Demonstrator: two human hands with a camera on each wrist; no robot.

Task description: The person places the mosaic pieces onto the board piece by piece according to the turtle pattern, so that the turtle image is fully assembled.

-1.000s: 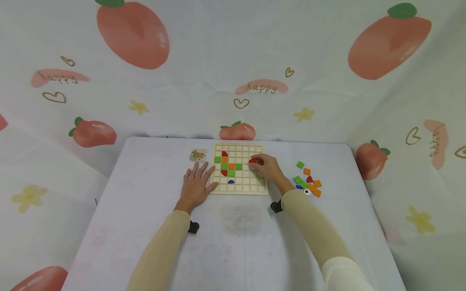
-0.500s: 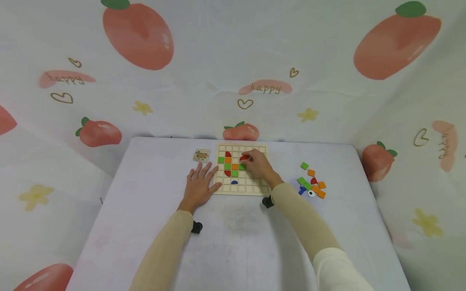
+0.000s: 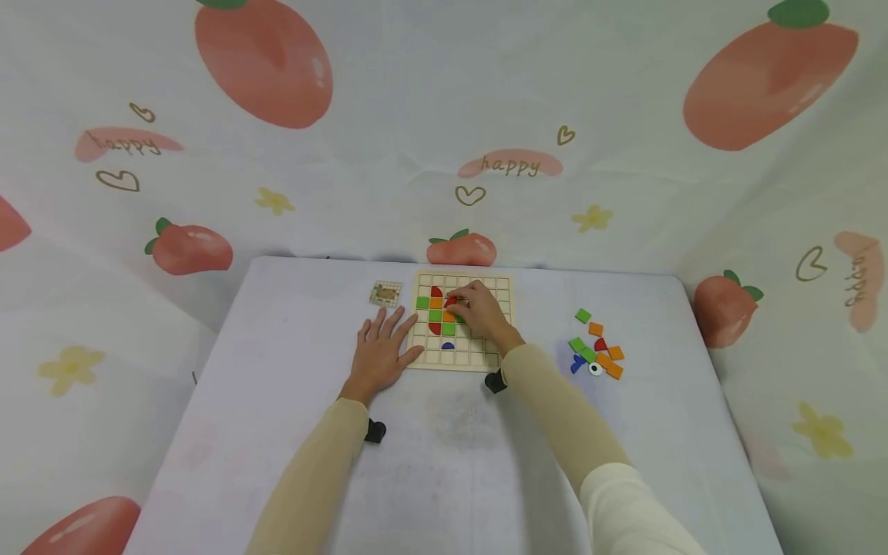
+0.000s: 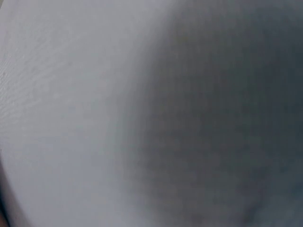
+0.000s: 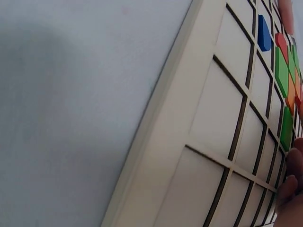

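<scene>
My right hand [image 3: 480, 314] pinches a red curved tile [image 3: 450, 301] between thumb and fingers over the wooden grid board [image 3: 475, 359]. Green, orange and red tiles fill several cells left of it, among them an orange tile [image 3: 435, 304] and a green tile [image 3: 449, 329]. Nearer the front of the board lies a blue half-round tile [image 3: 448, 346]. My left hand [image 3: 378, 356] lies with fingers spread at the board's left edge, its thumb over the frame. The left wrist view shows only blurred pale and dark areas. At the right edge of the right wrist view, fingertips [image 5: 289, 184] reach over the grid.
A small picture card [image 3: 385, 293] lies beyond my left fingertips. To the right of the board are loose tiles, including a green one [image 3: 583, 315], an orange one [image 3: 613, 371], a red one [image 3: 600, 344] and a round eye piece [image 3: 595, 369]. A printed cloth backdrop stands behind the table.
My right hand has moved left across the board with the red tile, from its right part to beside the placed tiles. The left hand has stayed at the board's left edge.
</scene>
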